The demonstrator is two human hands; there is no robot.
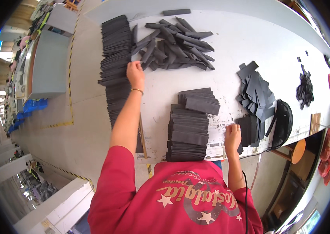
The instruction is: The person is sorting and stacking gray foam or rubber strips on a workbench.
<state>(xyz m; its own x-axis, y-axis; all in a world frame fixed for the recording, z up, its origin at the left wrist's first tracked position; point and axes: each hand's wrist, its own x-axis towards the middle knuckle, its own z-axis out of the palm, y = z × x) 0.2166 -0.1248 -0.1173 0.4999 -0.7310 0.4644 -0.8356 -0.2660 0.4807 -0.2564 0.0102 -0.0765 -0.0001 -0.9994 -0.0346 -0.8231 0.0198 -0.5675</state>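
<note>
My left hand (135, 75) reaches forward over the table, its fingers curled closed at the inner edge of a long row of dark grey folded fabric pieces (115, 58). Whatever it may pinch is hidden. Just beyond it lies a loose heap of rolled or folded dark fabric strips (176, 45). My right hand (233, 135) is closed too, next to a small stack of dark flat pieces (249, 129); I cannot make out what is in it. Between my arms, near the table's front edge, stands a neat stack of dark fabric pieces (188, 132).
The pale table (227, 46) carries a fanned pile of dark rectangles (256, 91), a black pouch (282, 124) and small dark scraps (304, 89) to the right. A thin wooden strip (143, 138) lies left of the near stack. A black cable (245, 187) runs past my right arm.
</note>
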